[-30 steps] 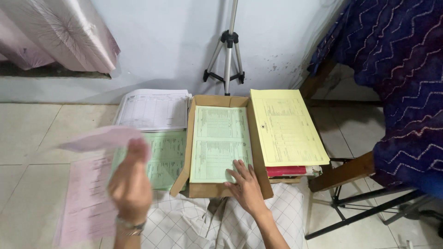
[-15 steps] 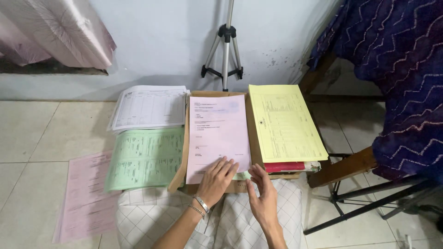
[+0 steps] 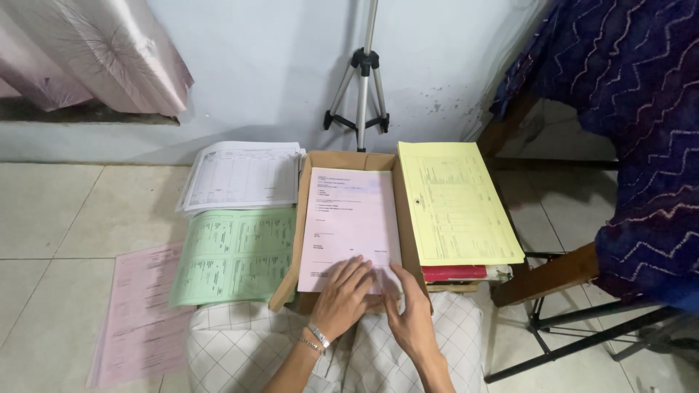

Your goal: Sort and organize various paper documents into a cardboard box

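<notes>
1. While both hands press flat, the left hand (image 3: 344, 297) and right hand (image 3: 410, 317), fingers spread, hold nothing, resting on the pink sheet (image 3: 352, 225).
2. Sheet lies inside the cardboard box (image 3: 302, 218), centre frame.

4 paper stacks (image 3: 244, 175), 1 box (image 3: 348, 159), 1 tripod (image 3: 362, 80)
</notes>
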